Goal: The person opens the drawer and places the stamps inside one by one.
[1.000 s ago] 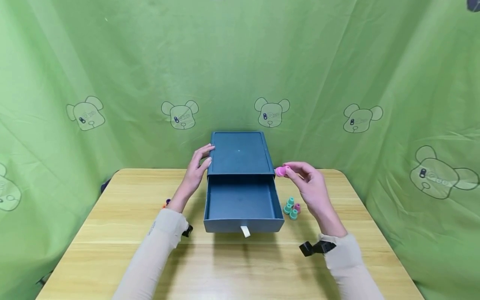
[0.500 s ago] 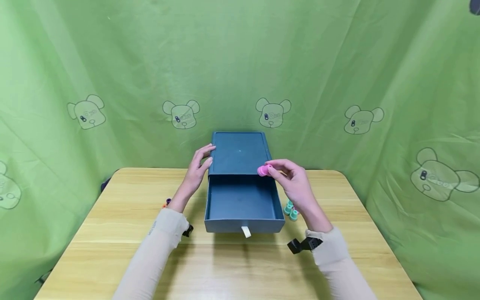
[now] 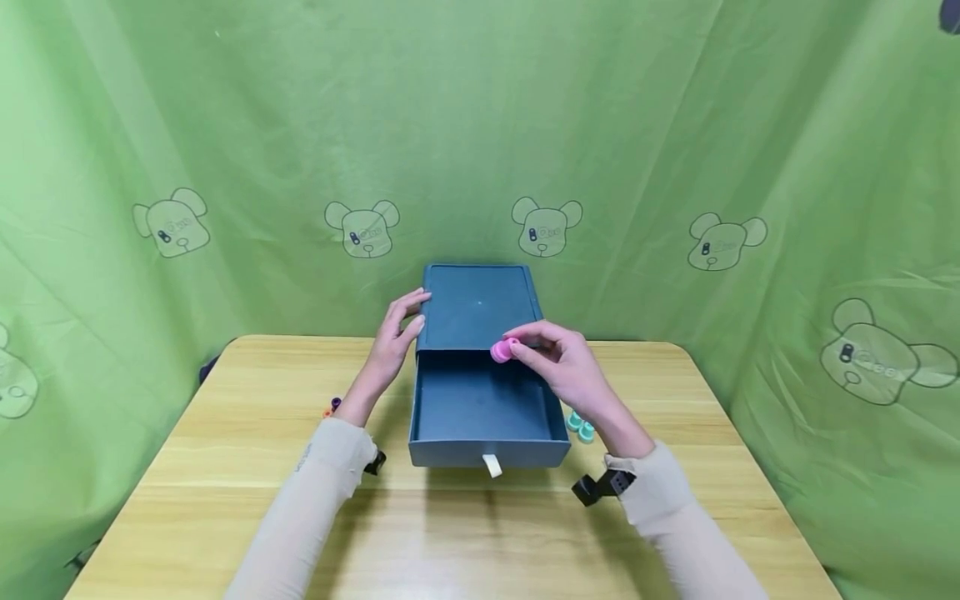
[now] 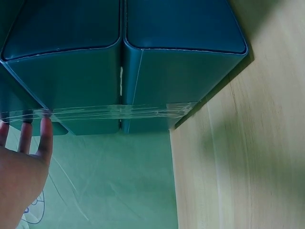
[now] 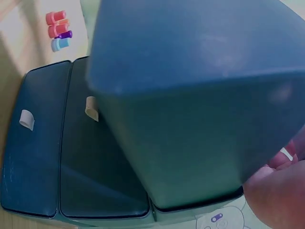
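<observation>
A dark blue drawer cabinet [image 3: 480, 308] stands on the table with its top drawer [image 3: 487, 454] pulled out; no object shows on the visible drawer floor. Against the cabinet's left side rests my left hand [image 3: 390, 342], fingers extended; in the left wrist view its fingertips touch the side near a strip of clear tape [image 4: 119, 112]. My right hand [image 3: 573, 371] pinches a pink cup-like piece [image 3: 503, 350] between thumb and fingers, above the rear part of the drawer. In the right wrist view that hand [image 5: 279, 191] is partly hidden behind the drawer.
Teal pieces [image 3: 581, 429] lie on the table right of the drawer, partly behind the right wrist. Orange and purple pieces [image 3: 335, 404] lie by the left forearm. The right wrist view shows red, purple and blue pieces [image 5: 59, 31]. A green curtain [image 3: 465, 125] hangs behind the table.
My right hand has carried the pink piece leftward from beside the cabinet's right edge to over the pulled-out drawer. My left hand has stayed against the cabinet.
</observation>
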`<state>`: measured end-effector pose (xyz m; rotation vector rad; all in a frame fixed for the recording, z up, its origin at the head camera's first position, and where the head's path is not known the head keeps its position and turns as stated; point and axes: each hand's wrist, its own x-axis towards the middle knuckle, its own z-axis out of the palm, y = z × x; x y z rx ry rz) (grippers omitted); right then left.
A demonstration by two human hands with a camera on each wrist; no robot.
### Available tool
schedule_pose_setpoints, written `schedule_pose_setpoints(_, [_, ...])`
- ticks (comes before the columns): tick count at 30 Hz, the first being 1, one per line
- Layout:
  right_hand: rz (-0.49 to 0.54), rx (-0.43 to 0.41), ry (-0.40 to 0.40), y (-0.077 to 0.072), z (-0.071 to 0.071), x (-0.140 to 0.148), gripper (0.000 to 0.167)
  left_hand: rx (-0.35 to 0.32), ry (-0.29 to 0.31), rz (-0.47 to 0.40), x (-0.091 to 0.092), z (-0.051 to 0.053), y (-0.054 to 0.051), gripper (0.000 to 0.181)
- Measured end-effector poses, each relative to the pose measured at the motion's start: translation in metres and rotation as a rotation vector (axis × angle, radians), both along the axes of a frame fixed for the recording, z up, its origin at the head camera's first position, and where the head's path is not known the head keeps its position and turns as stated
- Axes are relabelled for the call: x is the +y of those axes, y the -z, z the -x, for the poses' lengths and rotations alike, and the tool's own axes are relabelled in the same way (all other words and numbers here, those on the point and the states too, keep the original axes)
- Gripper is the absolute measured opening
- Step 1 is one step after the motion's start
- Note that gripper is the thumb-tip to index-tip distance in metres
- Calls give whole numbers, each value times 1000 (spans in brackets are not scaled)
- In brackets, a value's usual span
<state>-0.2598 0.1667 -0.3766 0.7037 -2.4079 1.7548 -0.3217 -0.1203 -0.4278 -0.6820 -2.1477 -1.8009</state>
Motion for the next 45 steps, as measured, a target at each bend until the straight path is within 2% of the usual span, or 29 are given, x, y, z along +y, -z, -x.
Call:
schedule_pose_setpoints(5, [-61,-8,-31,0,2,-6,23,-4,2,-5,0,-2,0,46])
schedule_pose_setpoints(12, [-150,25,-38,-8,4,-14,20,-9,3,-5,0,-3,-1,46])
schedule_pose_setpoints(17, [-181,22,-90,-11,5,-22,21,-16,2,2,0,-3,-2,46])
schedule_pose_setpoints(25, [-208,36,-167,-9,7,-32,21,-11,-5,-3,1,-3,-1,46])
schedule_pose_setpoints(45, [-283,68,-248,-3,8,-50,15,-8,-12,15,1,-2,0,46])
